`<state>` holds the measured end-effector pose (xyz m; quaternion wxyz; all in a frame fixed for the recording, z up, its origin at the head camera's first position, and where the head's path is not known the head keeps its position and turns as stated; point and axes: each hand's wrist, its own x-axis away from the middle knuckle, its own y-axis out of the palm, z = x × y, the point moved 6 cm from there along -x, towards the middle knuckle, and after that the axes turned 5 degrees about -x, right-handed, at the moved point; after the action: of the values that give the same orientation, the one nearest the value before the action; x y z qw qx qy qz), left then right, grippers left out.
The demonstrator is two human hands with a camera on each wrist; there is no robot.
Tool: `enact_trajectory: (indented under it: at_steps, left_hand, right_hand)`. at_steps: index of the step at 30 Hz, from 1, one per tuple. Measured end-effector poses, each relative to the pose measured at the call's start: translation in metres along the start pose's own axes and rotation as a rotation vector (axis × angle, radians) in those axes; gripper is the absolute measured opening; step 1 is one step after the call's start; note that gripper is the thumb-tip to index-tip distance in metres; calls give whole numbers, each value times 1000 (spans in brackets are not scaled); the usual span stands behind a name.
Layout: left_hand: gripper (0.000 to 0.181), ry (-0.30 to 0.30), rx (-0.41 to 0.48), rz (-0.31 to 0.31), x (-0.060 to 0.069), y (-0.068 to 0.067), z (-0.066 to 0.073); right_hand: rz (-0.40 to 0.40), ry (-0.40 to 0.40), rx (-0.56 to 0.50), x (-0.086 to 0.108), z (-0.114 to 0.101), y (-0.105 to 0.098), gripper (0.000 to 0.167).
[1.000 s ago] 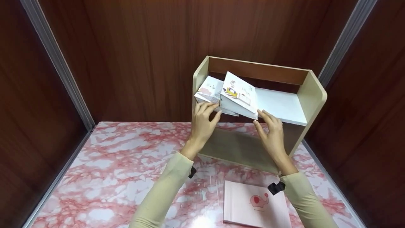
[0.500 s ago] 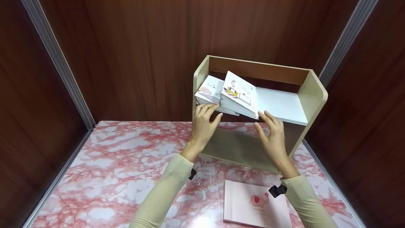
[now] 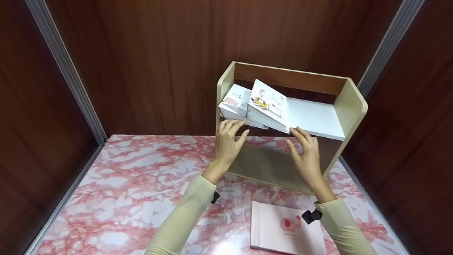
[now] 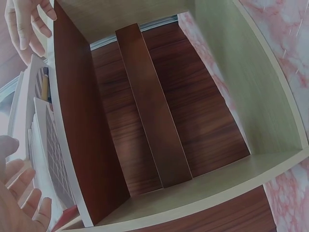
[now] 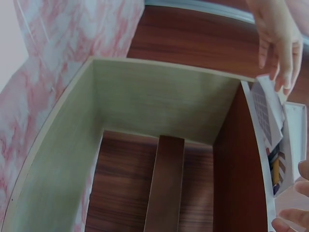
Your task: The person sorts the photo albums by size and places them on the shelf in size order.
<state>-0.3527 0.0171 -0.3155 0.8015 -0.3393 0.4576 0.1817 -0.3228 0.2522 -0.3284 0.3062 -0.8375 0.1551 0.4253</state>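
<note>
On the upper shelf, a thick white book (image 3: 270,102) with a yellow and purple picture lies tilted, leaning over a second white book (image 3: 236,97) at the left end. Lower corners of both books jut past the shelf's front edge. My left hand (image 3: 227,143) is just below the left book, fingers loosely bent, thumb apart, gripping nothing. By the front corner of the tilted book is my right hand (image 3: 306,154), its fingers parted and holding nothing; whether a fingertip touches the corner I cannot tell. The left wrist view also shows my left hand (image 4: 21,198) beside the books.
A two-tier wooden shelf (image 3: 348,109) stands at the back right of the marbled table (image 3: 141,177). Near its foot lies a pink book (image 3: 272,226) with a red elephant, partly under my right forearm. Dark wood panels (image 3: 159,71) enclose the space.
Both hands have drawn slightly down and back from the books, which stay where they were on the shelf. The pink book has not moved.
</note>
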Motion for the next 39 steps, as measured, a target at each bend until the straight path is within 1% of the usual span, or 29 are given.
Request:
enact_trajectory:
  at_steps: [7,15,23,31,39]
  left_hand:
    - [27,-21,7,-17,1,-1,-2]
    - [27,-10,8,-25,5,-1,-2]
    - [28,-9,7,-21,10,1,-4]
    - [30,-25,-24,-62,16,3,-3]
    - [30,-26,7,-77,22,4,-3]
  right_hand:
    - [-13,8,-5,2,1,0,37]
    - [-2,-9,-4,5,3,-2,38]
    - [-4,19,15,9,6,-4,36]
    - [-13,34,3,15,10,-4,37]
    - [-20,47,16,18,11,-7,36]
